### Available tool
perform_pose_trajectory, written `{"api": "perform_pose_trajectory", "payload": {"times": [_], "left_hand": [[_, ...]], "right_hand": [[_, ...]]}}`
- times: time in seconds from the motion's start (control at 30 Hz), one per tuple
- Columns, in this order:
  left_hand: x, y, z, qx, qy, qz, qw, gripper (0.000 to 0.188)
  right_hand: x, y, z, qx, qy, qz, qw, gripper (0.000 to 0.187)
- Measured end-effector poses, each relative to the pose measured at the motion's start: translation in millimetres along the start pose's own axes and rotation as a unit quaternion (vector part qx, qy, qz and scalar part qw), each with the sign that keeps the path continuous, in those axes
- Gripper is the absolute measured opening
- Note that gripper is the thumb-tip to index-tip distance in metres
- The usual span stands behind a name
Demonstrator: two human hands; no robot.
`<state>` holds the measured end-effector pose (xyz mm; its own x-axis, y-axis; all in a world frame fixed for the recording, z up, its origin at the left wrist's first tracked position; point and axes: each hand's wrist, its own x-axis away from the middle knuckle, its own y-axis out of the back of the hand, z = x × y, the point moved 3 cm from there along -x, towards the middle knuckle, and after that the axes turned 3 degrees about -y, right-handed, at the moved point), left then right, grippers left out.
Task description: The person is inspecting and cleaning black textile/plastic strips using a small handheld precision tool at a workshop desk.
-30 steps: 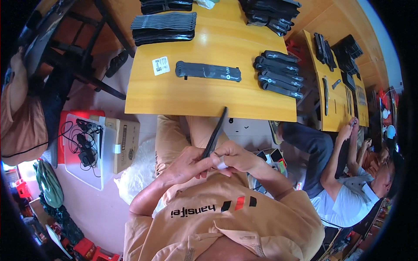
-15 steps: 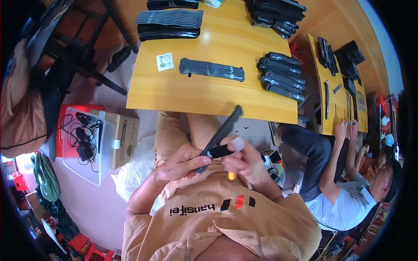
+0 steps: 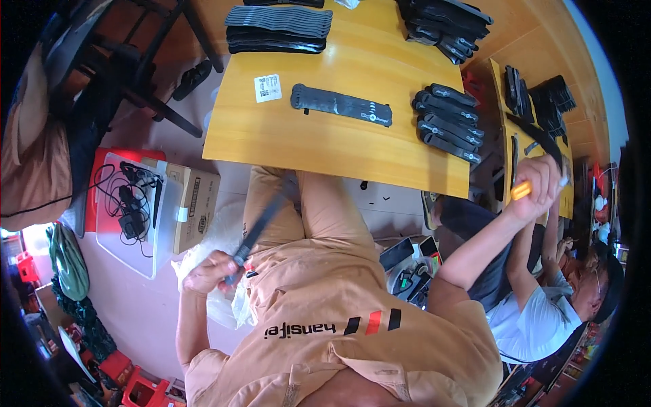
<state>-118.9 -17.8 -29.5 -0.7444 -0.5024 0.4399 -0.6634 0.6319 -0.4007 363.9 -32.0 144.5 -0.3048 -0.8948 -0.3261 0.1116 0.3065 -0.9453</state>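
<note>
From my remote feed, I see the left hand (image 3: 209,273) clasping the near end of a long, flat, dark-grey strap (image 3: 261,227) slanting up-right, the right hand (image 3: 540,184), well apart, clenching an orange, smooth-looking stubby object (image 3: 521,190).

The worktop (image 3: 271,132) is a smooth, honey-yellow board, with a soft sheen of light lying along its upper middle. Past its right edge stands a second yellow table (image 3: 523,144) (the fisheye bends its sides noticeably). A warm brown, wood-toned wall (image 3: 536,34) rises beyond the worktop's upper right side, giving way to a pale wall strip (image 3: 607,74) farther right. Off the left edge, a dark-framed piece of furniture (image 3: 163,113) shows slanting legs and crossbars. The floor (image 3: 122,292), pale with a pinkish cast, spreads out from below the worktop's near left corner. Well beyond that corner, a patch of light (image 3: 12,239) glares white; its source is unclear.
</note>
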Motion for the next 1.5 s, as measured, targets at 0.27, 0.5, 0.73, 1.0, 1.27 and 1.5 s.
{"api": "perform_pose_trajectory", "payload": {"times": [0.27, 0.5, 0.73, 1.0, 1.27, 1.5], "left_hand": [[-58.9, 2.6, -73.5, 0.060, -0.197, -0.185, 0.961, 0.039], [-135.9, 32.8, -65.0, 0.026, -0.104, -0.251, 0.962, 0.042], [-138.6, 26.8, -63.5, -0.088, 0.015, -0.342, 0.935, 0.065], [-107.9, 19.1, -56.7, -0.216, 0.021, -0.403, 0.889, 0.069], [-141.3, -120.6, -59.7, 0.233, -0.147, -0.018, 0.961, 0.056], [-164.0, -108.5, -57.8, 0.216, -0.165, -0.077, 0.959, 0.033]], "right_hand": [[28.4, 5.2, -16.4, 0.618, 0.058, -0.013, 0.784, 0.029], [26.2, -5.0, -80.2, 0.933, -0.058, 0.124, 0.332, 0.008], [32.7, 22.7, -69.9, 0.932, 0.018, 0.038, 0.361, 0.028], [40.6, 34.4, -79.1, 0.893, 0.050, 0.033, 0.446, 0.030], [77.6, 61.1, -133.1, 0.802, -0.128, 0.111, 0.574, 0.031], [85.8, 101.3, -115.7, 0.737, -0.200, -0.125, 0.633, 0.024]]}}
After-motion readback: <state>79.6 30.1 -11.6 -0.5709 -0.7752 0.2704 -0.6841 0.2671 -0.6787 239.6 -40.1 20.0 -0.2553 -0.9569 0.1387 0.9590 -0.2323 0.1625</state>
